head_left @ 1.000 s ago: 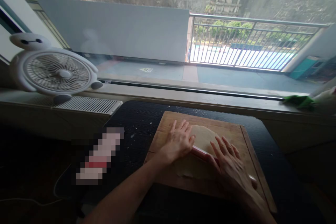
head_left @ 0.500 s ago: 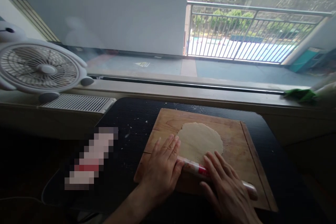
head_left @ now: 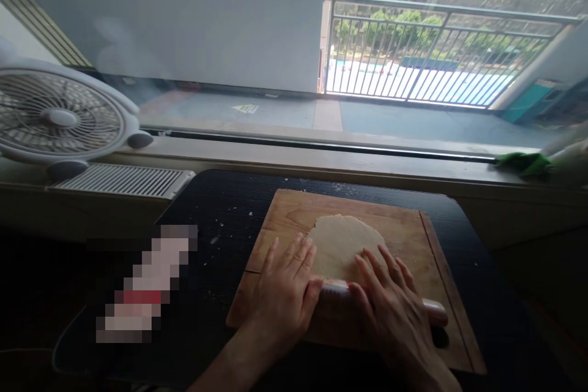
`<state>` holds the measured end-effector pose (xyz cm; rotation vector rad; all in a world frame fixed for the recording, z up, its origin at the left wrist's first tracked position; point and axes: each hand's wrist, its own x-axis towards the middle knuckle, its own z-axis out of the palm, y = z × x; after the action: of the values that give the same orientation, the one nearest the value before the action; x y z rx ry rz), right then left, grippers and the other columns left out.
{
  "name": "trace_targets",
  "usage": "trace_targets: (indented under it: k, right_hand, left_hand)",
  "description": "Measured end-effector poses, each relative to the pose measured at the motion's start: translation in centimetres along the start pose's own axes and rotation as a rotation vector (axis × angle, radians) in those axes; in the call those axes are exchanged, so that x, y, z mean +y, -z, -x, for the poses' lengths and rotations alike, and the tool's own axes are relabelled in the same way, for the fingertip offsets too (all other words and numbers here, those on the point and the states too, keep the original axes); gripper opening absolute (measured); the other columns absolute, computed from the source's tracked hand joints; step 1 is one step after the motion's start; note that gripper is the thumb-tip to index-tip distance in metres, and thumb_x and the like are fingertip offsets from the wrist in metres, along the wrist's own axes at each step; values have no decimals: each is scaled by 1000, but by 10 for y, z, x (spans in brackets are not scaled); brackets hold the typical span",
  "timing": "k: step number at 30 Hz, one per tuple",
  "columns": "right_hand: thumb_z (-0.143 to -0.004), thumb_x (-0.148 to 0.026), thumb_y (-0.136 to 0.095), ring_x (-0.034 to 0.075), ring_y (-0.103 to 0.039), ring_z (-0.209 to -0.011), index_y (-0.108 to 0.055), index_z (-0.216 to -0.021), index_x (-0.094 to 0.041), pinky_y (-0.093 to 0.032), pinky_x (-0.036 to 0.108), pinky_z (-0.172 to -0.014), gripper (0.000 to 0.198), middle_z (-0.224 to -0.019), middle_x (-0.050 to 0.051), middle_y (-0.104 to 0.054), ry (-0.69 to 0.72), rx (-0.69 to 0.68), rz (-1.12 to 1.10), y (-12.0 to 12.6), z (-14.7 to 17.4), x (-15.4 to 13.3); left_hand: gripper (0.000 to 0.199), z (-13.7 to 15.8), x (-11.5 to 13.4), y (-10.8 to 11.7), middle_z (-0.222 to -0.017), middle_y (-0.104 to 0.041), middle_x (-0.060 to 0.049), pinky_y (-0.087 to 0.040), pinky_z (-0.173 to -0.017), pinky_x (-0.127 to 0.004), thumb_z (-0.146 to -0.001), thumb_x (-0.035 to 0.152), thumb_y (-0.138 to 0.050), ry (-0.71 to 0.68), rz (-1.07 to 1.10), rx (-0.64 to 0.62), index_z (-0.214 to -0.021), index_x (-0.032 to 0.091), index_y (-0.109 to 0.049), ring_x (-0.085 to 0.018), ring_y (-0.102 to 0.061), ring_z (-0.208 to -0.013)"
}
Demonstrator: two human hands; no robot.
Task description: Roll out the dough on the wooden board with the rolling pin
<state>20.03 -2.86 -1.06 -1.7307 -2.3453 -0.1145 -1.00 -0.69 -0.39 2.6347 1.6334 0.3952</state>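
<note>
A thin, roughly round sheet of dough [head_left: 344, 245] lies on a wooden cutting board [head_left: 294, 208]. Across its near edge runs a rolling pin [head_left: 336, 286] with a printed wrapper, its right end sticking out past my right hand. My left hand [head_left: 287, 285] rests flat over the pin's left end, fingers stretched forward and thumb along the near side. On the pin's right part lies my right hand [head_left: 390, 300], also open, its fingers spread and the fingertips over the dough's right edge. Both palms hide much of the pin.
The board sits on a black table [head_left: 229, 208] dusted with white flecks. A blurred-out pinkish item [head_left: 151, 275] lies at the table's left. Beyond are a white fan [head_left: 59, 116], a window sill [head_left: 275, 156] and a green cloth [head_left: 523, 164].
The right hand and the pin's right end have moved slightly away from me, so the pin lies more level across the board. A dark hole near the board's front edge now shows.
</note>
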Motion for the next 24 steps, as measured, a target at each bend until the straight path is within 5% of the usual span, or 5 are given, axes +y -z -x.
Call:
trace_targets:
  k: [3,12,20,24]
  right_hand:
    - [-90,-41,-39,26,-23,-135,-49,-126,-26,-26,47,-105,40,-139,2,-42,6,-16,-12,1,4,-3]
    - [-93,-40,-31,26,-29,-132,-49,-126,-20,-30,46,-103,42,-135,7,-46,-180,32,-45,-10,-50,20]
    - [-90,-41,-38,26,-25,-134,-49,-125,-27,-28,47,-103,39,-140,3,-40,13,-26,-13,-1,8,-3]
    - [-91,-40,-38,27,-27,-132,-51,-122,-27,-26,47,-104,37,-138,3,-43,-1,-17,-32,-1,4,-3]
  left_hand:
    - [48,7,2,1,-143,-35,-4,-11,-113,-50,-90,37,-35,11,9,6,-135,19,-41,-25,-24,-136]
    - [47,-61,-7,-7,-136,-46,-8,-11,-112,-52,-91,39,-33,52,-37,58,-129,16,-49,-26,-26,-135]
    - [45,6,2,3,-142,-39,-1,-15,-112,-51,-92,37,-35,4,23,-9,-133,23,-43,-24,-26,-135]
    - [43,3,3,1,-140,-41,-3,-15,-111,-52,-92,37,-34,8,24,9,-131,22,-46,-24,-29,-134]
